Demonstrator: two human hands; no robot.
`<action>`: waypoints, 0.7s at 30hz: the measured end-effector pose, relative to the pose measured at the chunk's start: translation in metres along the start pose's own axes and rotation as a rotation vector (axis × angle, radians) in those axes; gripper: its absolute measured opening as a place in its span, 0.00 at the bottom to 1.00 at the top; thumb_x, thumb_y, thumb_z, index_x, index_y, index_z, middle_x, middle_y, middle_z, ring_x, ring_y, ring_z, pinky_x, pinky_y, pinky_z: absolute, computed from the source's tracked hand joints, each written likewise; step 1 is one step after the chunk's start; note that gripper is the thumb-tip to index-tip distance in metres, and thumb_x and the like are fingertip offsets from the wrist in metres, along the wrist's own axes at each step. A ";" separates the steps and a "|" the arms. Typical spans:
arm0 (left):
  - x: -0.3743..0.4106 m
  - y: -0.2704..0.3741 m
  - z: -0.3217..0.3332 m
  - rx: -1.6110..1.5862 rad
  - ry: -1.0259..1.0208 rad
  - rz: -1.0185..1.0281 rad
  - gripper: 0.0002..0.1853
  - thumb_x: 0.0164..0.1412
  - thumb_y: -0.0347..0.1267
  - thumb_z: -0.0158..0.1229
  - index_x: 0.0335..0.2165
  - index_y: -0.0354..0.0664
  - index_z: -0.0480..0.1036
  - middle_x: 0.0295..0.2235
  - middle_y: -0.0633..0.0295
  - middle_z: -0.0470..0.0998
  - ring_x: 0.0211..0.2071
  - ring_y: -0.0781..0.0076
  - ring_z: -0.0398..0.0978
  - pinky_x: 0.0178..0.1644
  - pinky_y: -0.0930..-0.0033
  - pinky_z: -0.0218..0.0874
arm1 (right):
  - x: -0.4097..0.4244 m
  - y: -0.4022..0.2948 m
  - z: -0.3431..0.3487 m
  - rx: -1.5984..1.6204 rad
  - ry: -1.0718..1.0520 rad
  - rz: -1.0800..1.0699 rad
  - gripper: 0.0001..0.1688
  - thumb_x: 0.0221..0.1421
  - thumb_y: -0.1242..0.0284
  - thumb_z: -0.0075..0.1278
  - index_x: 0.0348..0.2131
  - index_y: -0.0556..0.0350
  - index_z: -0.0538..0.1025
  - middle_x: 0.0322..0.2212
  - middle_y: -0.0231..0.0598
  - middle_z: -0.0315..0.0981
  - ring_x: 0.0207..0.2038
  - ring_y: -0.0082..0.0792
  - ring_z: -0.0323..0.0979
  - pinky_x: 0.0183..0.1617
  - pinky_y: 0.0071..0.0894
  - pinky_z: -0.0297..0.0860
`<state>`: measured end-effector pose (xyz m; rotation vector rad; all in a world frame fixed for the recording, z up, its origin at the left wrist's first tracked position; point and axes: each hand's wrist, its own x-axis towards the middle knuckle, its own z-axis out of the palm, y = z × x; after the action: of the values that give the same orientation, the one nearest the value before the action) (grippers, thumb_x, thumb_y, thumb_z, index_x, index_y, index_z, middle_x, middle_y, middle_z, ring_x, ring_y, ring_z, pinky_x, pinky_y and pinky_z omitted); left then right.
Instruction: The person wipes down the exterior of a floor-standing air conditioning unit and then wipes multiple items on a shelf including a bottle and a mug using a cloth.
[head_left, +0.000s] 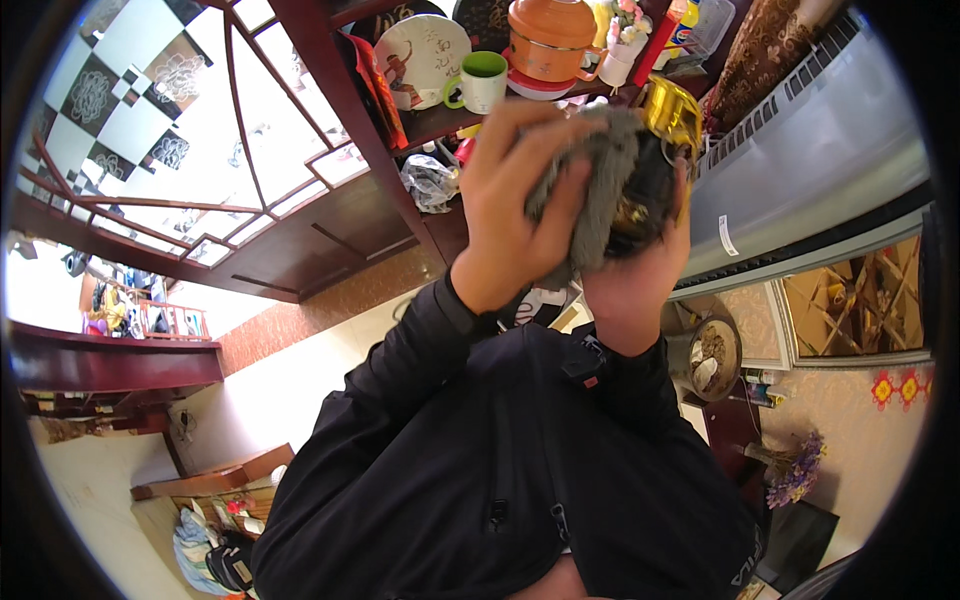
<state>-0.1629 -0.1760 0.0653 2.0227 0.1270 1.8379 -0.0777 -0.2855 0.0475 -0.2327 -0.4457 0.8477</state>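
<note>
My left hand (510, 210) grips a grey cloth (600, 187) and presses it against the side of a black and gold object (643, 202), whose exact kind I cannot tell. The object has a shiny gold part (670, 112) at its upper end and is tilted. From below and the right, my right hand (645, 277) holds it up. The cloth and my fingers hide much of its dark body, and both hands are somewhat blurred.
Beyond my hands, dark wooden shelves hold a white mug with green inside (482, 84), a round decorated plate (421, 60), an orange lidded pot (551, 45) and a crumpled plastic bag (430, 182). A tall grey appliance (810, 150) stands close at the right.
</note>
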 end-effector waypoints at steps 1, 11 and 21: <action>-0.010 0.000 0.000 -0.049 -0.030 0.011 0.16 0.51 0.24 0.64 0.42 0.38 0.80 0.38 0.51 0.74 0.33 0.56 0.76 0.36 0.63 0.68 | 0.001 -0.002 -0.002 0.068 0.017 0.025 0.28 0.74 0.57 0.34 0.61 0.56 0.67 0.53 0.40 0.74 0.55 0.39 0.73 0.62 0.43 0.68; -0.047 0.003 0.003 -0.106 -0.125 0.127 0.22 0.37 0.29 0.70 0.38 0.38 0.80 0.35 0.54 0.76 0.28 0.57 0.75 0.31 0.64 0.68 | -0.004 -0.013 0.001 0.086 -0.031 -0.089 0.30 0.72 0.56 0.33 0.54 0.65 0.70 0.48 0.48 0.74 0.51 0.41 0.73 0.58 0.43 0.71; -0.053 0.008 0.033 -0.437 -0.107 0.086 0.44 0.44 0.53 0.75 0.50 0.34 0.71 0.41 0.45 0.77 0.36 0.51 0.79 0.38 0.61 0.71 | -0.015 -0.027 0.018 0.240 -0.005 -0.050 0.36 0.72 0.49 0.32 0.55 0.64 0.70 0.47 0.47 0.75 0.50 0.40 0.74 0.60 0.43 0.71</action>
<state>-0.1397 -0.2082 0.0165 1.8297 -0.3661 1.6255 -0.0769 -0.3139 0.0688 0.0019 -0.3488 0.8447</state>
